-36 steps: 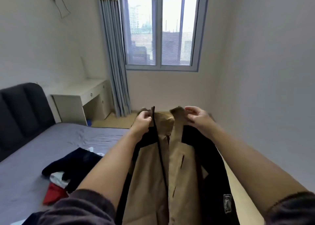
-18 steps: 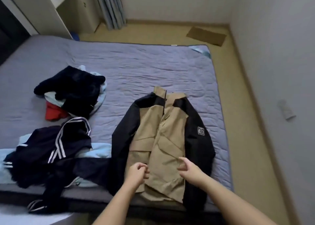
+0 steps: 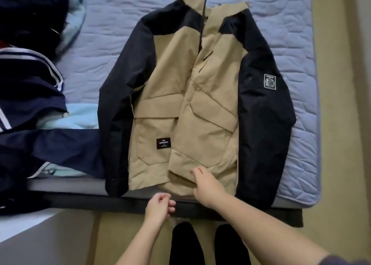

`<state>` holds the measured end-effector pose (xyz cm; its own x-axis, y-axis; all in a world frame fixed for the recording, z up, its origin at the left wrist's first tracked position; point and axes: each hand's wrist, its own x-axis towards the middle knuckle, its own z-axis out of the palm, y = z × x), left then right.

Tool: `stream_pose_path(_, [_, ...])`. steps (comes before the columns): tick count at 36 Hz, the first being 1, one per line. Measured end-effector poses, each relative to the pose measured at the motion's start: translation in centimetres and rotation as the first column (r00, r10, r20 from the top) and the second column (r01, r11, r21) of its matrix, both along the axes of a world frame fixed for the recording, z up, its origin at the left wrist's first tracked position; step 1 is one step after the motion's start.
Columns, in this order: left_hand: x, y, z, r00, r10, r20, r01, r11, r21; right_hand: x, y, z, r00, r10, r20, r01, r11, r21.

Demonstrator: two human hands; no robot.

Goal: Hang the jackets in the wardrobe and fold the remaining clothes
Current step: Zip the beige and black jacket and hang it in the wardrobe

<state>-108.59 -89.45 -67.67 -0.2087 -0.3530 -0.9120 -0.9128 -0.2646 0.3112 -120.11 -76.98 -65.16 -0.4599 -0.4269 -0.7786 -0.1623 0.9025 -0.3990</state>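
A tan jacket (image 3: 186,112) with black sleeves lies flat and face up on the blue quilted bed (image 3: 289,34), collar away from me, its hem at the near bed edge. My right hand (image 3: 207,186) rests on the tan front panel just above the hem, fingers laid on the cloth. My left hand (image 3: 159,206) hovers just below the hem over the dark bed frame, its fingers curled with no cloth visible in them. A navy jacket with white stripes (image 3: 34,108) lies crumpled at the left.
A dark pile of clothes (image 3: 34,9) and a pale blue garment (image 3: 80,120) lie on the left of the bed. Tan floor (image 3: 339,124) runs along the bed's right side. My black-socked feet (image 3: 208,244) stand at the foot of the bed.
I held the jacket up by its collar, then laid it flat on the bed. Both hands moved to its hem, and my view has dropped closer over it.
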Motion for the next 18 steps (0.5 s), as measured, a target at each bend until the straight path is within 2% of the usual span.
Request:
stream_pose_path(4, [-2.0, -1.3, -2.4, 0.978, 0.205, -0.033, -0.205, 0.979, 0.009, -1.3, -3.9, -2.2, 0.982, 0.116, -0.149, -0.130, 0.987, -0.090])
stream_pose_path(6, [-2.8, -1.8, -3.3, 0.950, 0.310, -0.027, -0.309, 0.950, 0.034, -2.2, -5.6, -3.1, 0.946, 0.231, -0.228, -0.258, 0.961, -0.097])
stream_pose_path(8, [-3.2, -2.0, -3.8, 0.924, 0.378, -0.051, -0.376, 0.925, 0.051, -3.2, -7.0, -3.8, 0.878, 0.393, -0.272, -0.414, 0.910, -0.019])
stream_pose_path(11, [-3.0, -2.1, -4.2, 0.929, 0.361, -0.079, -0.357, 0.932, 0.058, -4.5, -7.8, -4.7, 0.770, 0.561, -0.303, -0.550, 0.825, 0.131])
stream_pose_path(14, [-2.8, -2.2, -4.3, 0.927, 0.370, -0.056, -0.366, 0.928, 0.070, -5.9, -6.0, -5.1, 0.750, 0.587, -0.305, -0.549, 0.809, 0.208])
stream_pose_path(18, [-2.9, -1.9, -3.2, 0.926, 0.376, -0.036, -0.372, 0.924, 0.084, -7.1, 0.7, -3.8, 0.808, 0.487, -0.333, -0.484, 0.870, 0.098])
